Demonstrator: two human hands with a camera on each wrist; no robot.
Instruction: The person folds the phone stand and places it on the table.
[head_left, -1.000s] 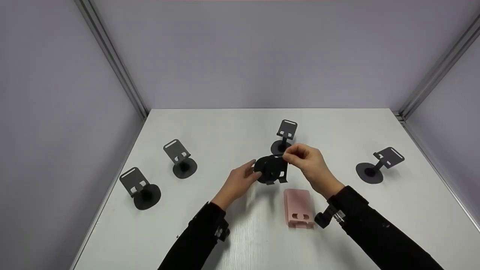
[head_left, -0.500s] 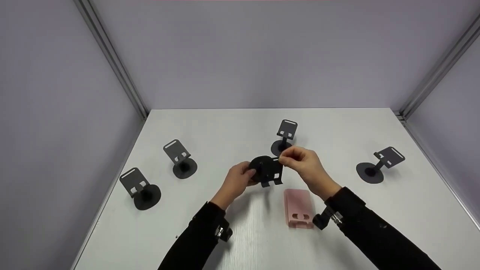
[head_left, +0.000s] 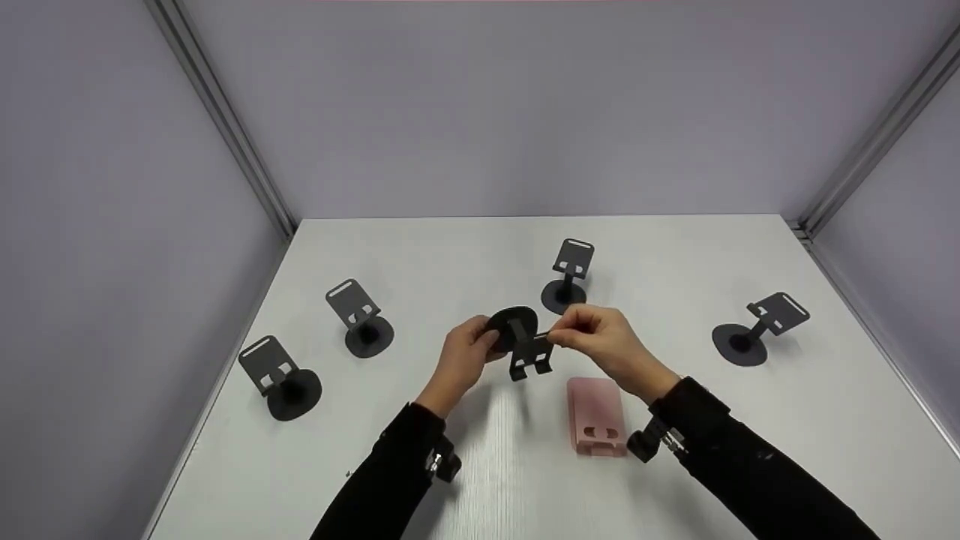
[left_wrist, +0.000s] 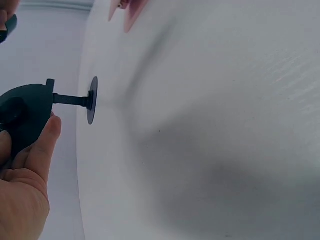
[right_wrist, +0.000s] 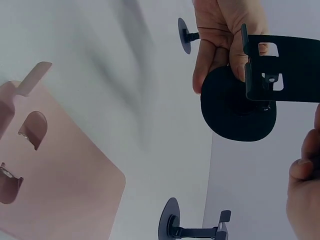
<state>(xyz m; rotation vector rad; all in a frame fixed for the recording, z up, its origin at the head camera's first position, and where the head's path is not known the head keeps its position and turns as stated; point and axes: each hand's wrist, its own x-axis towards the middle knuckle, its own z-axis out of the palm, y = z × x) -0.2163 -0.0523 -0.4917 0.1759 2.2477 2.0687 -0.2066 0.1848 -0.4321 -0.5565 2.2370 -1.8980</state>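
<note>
Both hands hold a black phone stand (head_left: 517, 328) up off the table, near the middle in the head view. My left hand (head_left: 462, 360) pinches its rounded base (right_wrist: 235, 117) at the edge, thumb on the upper face. With thumb and fingertips, my right hand (head_left: 611, 343) grips the top edge of the slotted plate (right_wrist: 290, 70), which is folded out from the base at an angle. Just below the right hand lies a pink phone stand (head_left: 598, 412), folded flat on the table. The left wrist view catches only part of the held stand and the left hand (left_wrist: 25, 195).
Two dark phone stands (head_left: 281, 377) (head_left: 360, 319) stand unfolded on the left of the white table (head_left: 420, 255). Another dark stand (head_left: 570, 276) is behind the hands, and one more stand (head_left: 759, 330) is at the right. Grey walls (head_left: 495, 112) enclose the table's back and sides.
The slotted plate has swung away from the base, lower and toward me, opening the black stand. Both hands have shifted slightly left, and the left hand has taken a firmer hold of the base.
</note>
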